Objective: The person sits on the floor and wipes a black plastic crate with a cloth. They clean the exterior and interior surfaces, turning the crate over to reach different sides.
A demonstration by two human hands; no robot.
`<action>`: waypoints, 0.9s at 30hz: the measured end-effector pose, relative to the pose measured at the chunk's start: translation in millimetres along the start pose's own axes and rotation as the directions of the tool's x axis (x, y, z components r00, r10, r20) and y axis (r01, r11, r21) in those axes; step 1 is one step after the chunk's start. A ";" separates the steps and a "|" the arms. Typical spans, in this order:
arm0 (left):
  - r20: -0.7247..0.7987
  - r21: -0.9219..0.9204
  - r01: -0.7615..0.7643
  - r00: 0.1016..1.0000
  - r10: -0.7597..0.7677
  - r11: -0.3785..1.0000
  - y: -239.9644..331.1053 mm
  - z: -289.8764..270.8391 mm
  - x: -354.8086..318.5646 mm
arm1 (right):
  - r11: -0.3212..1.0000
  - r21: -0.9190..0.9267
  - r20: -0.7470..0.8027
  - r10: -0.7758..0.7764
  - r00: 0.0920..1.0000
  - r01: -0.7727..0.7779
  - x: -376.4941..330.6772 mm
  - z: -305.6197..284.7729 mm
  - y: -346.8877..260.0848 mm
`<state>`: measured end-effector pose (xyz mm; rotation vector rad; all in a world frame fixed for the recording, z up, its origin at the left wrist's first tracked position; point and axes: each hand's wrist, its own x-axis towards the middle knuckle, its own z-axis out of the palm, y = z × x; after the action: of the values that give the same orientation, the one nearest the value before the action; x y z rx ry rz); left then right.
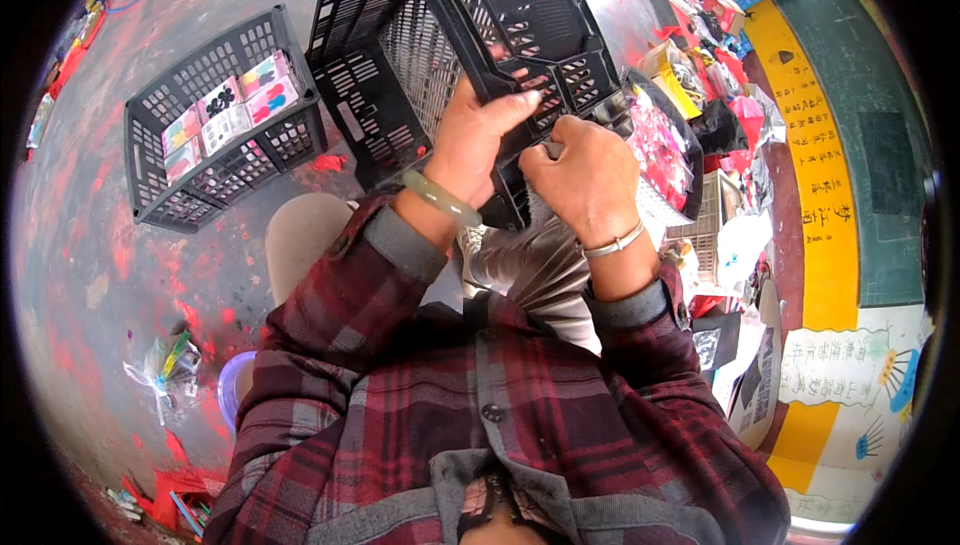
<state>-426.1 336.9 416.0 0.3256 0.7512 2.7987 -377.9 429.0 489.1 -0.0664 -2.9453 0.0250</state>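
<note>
A large black plastic crate point(385, 95) with slotted walls is tipped on its side in front of me, over my lap. My left hand point(475, 135) grips its near edge, with the fingers behind the slotted wall and the thumb on the outside. My right hand point(588, 180) is closed in a fist against the crate's near corner. A bit of grey cloth point(541, 209) shows below that fist and seems to be pinched in it; most of it is hidden.
Another black crate point(150, 170) stands on the floor at left, with several colourful packs point(225, 110) inside. A clear plastic bag point(172, 365) and a purple basin point(232, 385) lie at lower left. Along the right are a round container of pink-red pieces point(660, 145), a beige basket point(705, 230) and heaped goods.
</note>
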 end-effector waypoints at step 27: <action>-0.021 -0.040 0.071 0.997 -0.072 0.997 8.4 -2.8 -2.0 | 0.797 0.437 -0.325 -0.293 0.899 0.417 -30.7 16.8 51.9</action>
<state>-426.2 327.9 417.6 0.2557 0.6979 2.7502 -348.9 479.2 465.6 0.5282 -2.5607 0.6701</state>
